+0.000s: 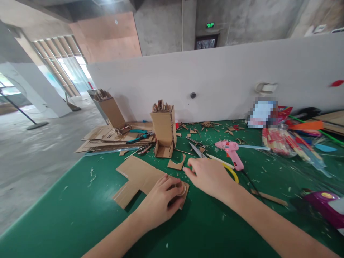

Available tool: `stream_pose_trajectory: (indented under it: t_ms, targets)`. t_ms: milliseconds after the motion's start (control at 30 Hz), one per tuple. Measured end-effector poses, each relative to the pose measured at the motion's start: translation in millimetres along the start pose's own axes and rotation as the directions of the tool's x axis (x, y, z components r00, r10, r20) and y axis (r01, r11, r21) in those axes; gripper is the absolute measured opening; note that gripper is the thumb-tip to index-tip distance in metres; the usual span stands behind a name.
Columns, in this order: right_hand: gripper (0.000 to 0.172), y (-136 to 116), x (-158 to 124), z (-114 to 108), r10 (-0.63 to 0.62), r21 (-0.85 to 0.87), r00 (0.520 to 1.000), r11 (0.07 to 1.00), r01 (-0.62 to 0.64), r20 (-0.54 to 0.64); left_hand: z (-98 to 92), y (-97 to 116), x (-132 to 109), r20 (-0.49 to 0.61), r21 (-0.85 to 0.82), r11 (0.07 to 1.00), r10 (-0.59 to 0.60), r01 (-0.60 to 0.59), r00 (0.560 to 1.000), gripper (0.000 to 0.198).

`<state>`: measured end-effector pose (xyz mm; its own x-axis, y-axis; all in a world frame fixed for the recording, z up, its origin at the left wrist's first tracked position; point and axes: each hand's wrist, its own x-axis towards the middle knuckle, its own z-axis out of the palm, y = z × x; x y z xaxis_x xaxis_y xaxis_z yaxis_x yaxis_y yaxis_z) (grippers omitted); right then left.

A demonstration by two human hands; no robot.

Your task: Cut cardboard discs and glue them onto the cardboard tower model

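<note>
My left hand [161, 200] presses down on the right end of a flat, stepped piece of brown cardboard [137, 177], its fingers curled around a small round object [182, 189] I cannot make out. My right hand [208, 175] lies just right of it on the green mat, fingers drawn together in a pinch beside a small curved cardboard offcut [176, 164]; what it holds is too small to tell. Yellow-handled scissors [200, 152] lie partly under my right hand. A pink glue gun [230, 152] rests just beyond.
A cardboard box holder [163, 129] stands behind the sheet, and another [111, 109] stands on stacked cardboard with pliers [141, 136] at the left. Skewers and craft packets [285, 143] lie right. A purple object [328, 206] sits near the right edge. A white partition [215, 79] backs the mat.
</note>
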<state>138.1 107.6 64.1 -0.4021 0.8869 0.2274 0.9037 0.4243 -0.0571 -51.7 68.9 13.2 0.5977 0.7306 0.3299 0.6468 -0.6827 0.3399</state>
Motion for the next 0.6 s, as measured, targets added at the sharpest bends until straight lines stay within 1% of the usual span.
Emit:
stream_pose_trajectory:
  t_ms: [67, 100, 167, 233, 333, 400, 467, 533, 600]
  targets:
    - [0.025, -14.8, 7.2, 1.7, -0.089, 0.090, 0.995, 0.992, 0.084, 0.051, -1.1, 4.5, -1.2, 0.020, -0.026, 0.999, -0.022, 0.022, 1.000, 0.019]
    - [0.023, -22.5, 12.9, 3.4, -0.151, 0.134, 0.985, 0.981, 0.139, 0.085, -0.9, 6.4, -2.1, 0.025, -0.034, 0.999, -0.037, 0.038, 0.999, 0.019]
    - [0.022, -38.8, 29.6, 8.2, -0.243, 0.181, 0.965, 0.958, 0.223, 0.102, 0.5, 8.9, -4.0, 0.020, -0.042, 0.997, -0.068, 0.069, 0.997, 0.019]
    - [0.024, -57.4, 54.1, 14.9, -0.339, 0.222, 0.935, 0.924, 0.311, 0.102, 2.4, 9.7, -5.1, 0.005, -0.040, 0.996, -0.075, 0.075, 0.997, 0.020]
    - [0.029, -87.9, 99.4, 26.4, -0.465, 0.253, 0.878, 0.868, 0.428, 0.109, 4.8, 7.9, -5.0, -0.026, -0.027, 0.999, -0.043, 0.042, 0.999, 0.019]
    - [0.032, -106.8, 126.9, 34.3, -0.488, 0.234, 0.862, 0.862, 0.450, 0.136, 5.9, 5.7, -4.8, -0.035, -0.020, 0.999, -0.031, 0.030, 0.999, 0.019]
    - [0.029, -121.3, 144.9, 41.8, -0.495, 0.219, 0.852, 0.862, 0.457, 0.170, 6.9, 4.0, -5.2, -0.033, -0.025, 0.999, -0.039, 0.038, 0.999, 0.018]
    - [0.026, -129.4, 150.6, 48.3, -0.505, 0.208, 0.840, 0.859, 0.468, 0.198, 7.7, 4.1, -6.6, -0.028, -0.036, 0.998, -0.058, 0.057, 0.998, 0.019]
    - [0.022, -129.9, 144.8, 52.1, -0.511, 0.202, 0.831, 0.857, 0.474, 0.220, 9.1, 6.9, -8.5, -0.014, -0.044, 0.994, -0.099, 0.098, 0.995, 0.018]
